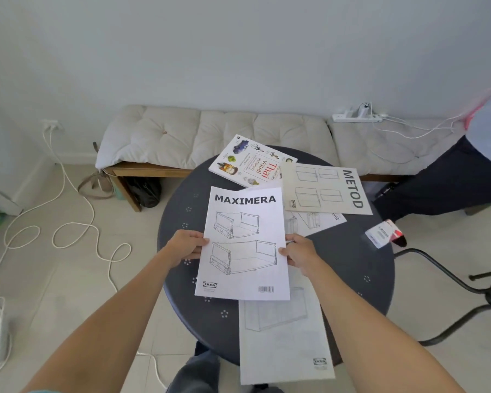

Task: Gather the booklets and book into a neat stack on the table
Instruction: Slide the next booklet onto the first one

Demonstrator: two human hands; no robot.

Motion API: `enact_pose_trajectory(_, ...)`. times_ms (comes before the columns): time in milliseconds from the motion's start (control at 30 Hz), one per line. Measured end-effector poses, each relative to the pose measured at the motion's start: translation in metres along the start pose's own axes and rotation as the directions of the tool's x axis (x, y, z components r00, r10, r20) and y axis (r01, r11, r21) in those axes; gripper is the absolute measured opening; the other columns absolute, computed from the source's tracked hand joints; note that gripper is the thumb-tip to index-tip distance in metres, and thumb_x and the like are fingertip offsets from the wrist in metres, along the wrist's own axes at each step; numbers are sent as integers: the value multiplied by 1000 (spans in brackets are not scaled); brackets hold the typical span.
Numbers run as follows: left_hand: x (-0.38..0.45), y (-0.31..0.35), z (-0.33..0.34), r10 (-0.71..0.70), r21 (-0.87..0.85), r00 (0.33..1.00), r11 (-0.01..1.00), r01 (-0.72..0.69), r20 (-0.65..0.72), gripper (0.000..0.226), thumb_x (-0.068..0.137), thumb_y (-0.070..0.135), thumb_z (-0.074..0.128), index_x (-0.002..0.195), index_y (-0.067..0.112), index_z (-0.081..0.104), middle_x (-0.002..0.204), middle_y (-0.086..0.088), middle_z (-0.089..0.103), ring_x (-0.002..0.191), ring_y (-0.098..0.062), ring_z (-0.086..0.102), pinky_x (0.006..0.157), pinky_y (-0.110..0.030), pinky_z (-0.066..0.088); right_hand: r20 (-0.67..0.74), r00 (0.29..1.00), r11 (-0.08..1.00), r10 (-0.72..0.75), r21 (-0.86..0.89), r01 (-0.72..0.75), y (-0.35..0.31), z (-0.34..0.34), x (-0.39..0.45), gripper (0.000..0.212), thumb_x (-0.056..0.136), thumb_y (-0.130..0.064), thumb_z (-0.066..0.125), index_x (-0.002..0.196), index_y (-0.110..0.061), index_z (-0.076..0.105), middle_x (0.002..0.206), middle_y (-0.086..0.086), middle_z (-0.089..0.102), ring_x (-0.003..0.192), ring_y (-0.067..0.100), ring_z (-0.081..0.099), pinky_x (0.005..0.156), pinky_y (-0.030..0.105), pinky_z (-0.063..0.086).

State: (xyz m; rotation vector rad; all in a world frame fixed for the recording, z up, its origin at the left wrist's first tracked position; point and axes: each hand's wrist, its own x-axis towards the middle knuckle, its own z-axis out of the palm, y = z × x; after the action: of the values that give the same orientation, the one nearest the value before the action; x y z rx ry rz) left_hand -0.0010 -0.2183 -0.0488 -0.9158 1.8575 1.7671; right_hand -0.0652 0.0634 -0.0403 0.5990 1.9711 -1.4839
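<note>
A white MAXIMERA booklet is held over the round dark table. My left hand grips its left edge and my right hand grips its right edge. The Thai visual dictionary book lies at the table's far edge. To its right lies the beige METOD booklet, partly over another white booklet. A further white booklet hangs over the table's near edge, partly under the held one.
A small white and red card packet lies at the table's right edge. Behind the table stands a cushioned bench. Another person's dark trouser leg is at right. White cables lie on the tiled floor at left.
</note>
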Motion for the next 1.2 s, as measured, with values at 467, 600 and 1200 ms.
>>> enact_pose_trajectory(467, -74, -93, 114, -87, 10, 996, 996, 87, -19, 17, 89, 0, 61, 102, -9, 65, 93, -14, 73, 75, -18, 72, 58, -22, 60, -31, 1000, 974, -3, -228, -4, 107, -89, -39, 30, 81, 6, 60, 102, -13, 69, 103, 9, 72, 100, 29, 68, 86, 44, 58)
enact_pose_trajectory(600, -79, -108, 134, -99, 56, 987, 993, 107, -123, 10, 88, -2, 60, 94, -7, 66, 101, -21, 72, 82, -25, 72, 71, -33, 61, -60, 998, 965, -4, -261, -12, 124, -95, -42, 29, 80, 7, 58, 95, -15, 69, 102, 10, 72, 96, 28, 68, 82, 41, 60)
enact_pose_trajectory(1200, -84, -92, 148, 34, 559, 938, 811, 175, -344, 19, 85, 12, 58, 93, -2, 68, 79, -6, 60, 75, -23, 55, 67, -27, 48, -98, 986, 780, -138, -624, 47, 114, -103, -36, 33, 75, -1, 49, 46, -10, 35, 55, 4, 45, 52, 17, 41, 46, 20, 30)
